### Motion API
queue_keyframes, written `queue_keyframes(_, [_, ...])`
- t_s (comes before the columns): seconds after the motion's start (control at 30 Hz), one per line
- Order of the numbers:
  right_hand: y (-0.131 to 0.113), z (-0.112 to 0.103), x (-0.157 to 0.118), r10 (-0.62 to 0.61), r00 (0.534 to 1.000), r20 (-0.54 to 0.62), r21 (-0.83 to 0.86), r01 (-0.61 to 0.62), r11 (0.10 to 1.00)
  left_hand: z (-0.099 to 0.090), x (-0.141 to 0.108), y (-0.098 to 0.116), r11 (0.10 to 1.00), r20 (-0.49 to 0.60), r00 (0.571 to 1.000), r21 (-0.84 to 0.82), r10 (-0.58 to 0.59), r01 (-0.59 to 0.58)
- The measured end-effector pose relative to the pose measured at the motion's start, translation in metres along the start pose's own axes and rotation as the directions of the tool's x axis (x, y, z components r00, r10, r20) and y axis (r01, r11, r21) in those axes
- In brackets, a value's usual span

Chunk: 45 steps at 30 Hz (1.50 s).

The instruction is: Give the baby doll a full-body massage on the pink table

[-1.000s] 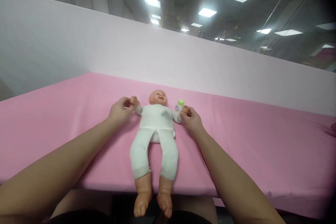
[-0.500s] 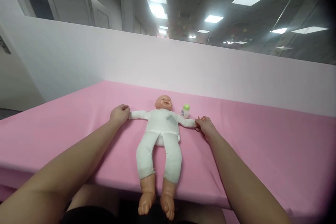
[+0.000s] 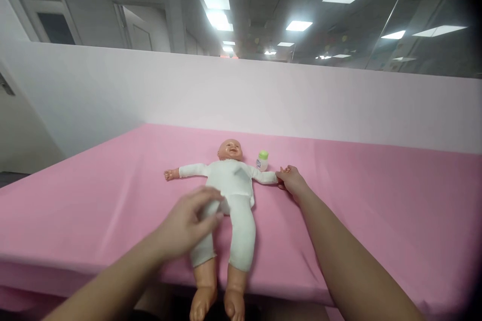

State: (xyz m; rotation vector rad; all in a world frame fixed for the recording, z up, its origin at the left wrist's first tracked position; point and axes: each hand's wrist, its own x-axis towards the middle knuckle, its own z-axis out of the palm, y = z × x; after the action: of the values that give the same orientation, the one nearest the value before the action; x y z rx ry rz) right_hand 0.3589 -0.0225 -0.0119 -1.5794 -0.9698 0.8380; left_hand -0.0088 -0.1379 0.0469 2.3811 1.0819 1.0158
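Observation:
A baby doll in a white cloth suit lies on its back, arms spread and feet over the near edge of a pink-covered table. My right hand is closed around the doll's hand on the right side. My left hand hovers over the doll's leg on the left, thumb and fingers apart, slightly blurred, holding nothing. Part of that leg is hidden behind it. Beside the doll's shoulder stands a small clear bottle with a green cap.
A white wall panel runs along the table's far side, with a glass pane above it that shows ceiling lights and doorways. A door with a handle is at the far left.
My left hand has let go of the doll's hand on the left and moved right and nearer, over its leg. My right hand keeps its hold.

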Motion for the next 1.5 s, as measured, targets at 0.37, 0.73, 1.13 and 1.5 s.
queue_keyframes(0.37, [-0.001, 0.001, -0.002, 0.038, 0.998, 0.044, 0.026, -0.039, 0.999, 0.049, -0.117, -0.020, 0.926, 0.064, 0.986, 0.339, 0.154, -0.166])
queue_keyframes(0.73, [0.002, 0.003, -0.003, -0.003, 1.000, 0.027, 0.020, 0.002, 1.000, 0.028, -0.109, 0.002, 0.975, -0.277, 0.956, 0.169, -0.097, 0.148])
queue_keyframes(1.13, [-0.003, 0.021, -0.013, -0.225, 0.964, -0.141, 0.001, 0.227, 0.974, 0.043, -0.063, 0.029, 0.981, -0.414, 0.910, 0.182, 0.020, 0.061])
queue_keyframes(1.5, [-0.022, 0.066, -0.051, -0.711, 0.703, 0.021, -0.189, 0.701, 0.687, -0.002, 0.020, 0.001, 0.954, -0.584, 0.759, -0.246, -0.289, 0.174])
